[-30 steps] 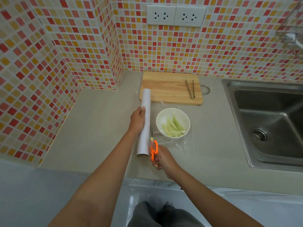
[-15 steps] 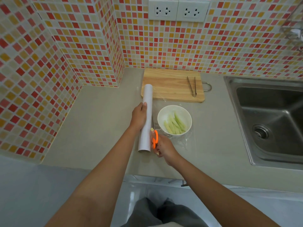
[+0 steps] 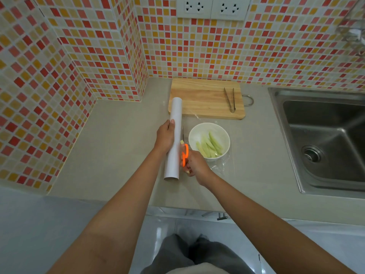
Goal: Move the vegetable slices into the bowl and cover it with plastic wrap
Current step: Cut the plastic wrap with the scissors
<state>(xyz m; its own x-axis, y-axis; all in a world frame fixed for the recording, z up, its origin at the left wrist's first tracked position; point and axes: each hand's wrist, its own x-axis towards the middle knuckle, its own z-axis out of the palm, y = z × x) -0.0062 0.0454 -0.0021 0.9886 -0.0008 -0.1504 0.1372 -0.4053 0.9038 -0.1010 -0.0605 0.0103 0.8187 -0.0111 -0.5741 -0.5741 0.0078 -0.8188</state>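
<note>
A white bowl on the counter holds several pale green vegetable slices. A clear sheet of plastic wrap lies over the bowl and spills onto the counter in front of it. The white roll of plastic wrap lies just left of the bowl, and my left hand grips it at mid-length. My right hand holds orange-handled scissors, their blades pointing away from me along the roll's right side, between roll and bowl.
A wooden cutting board sits behind the bowl against the tiled wall, with metal tongs lying on its right part. A steel sink is set into the counter at the right. The tiled wall juts out at the left.
My right hand with the scissors has moved forward along the roll, away from me. My left hand stays on the roll.
</note>
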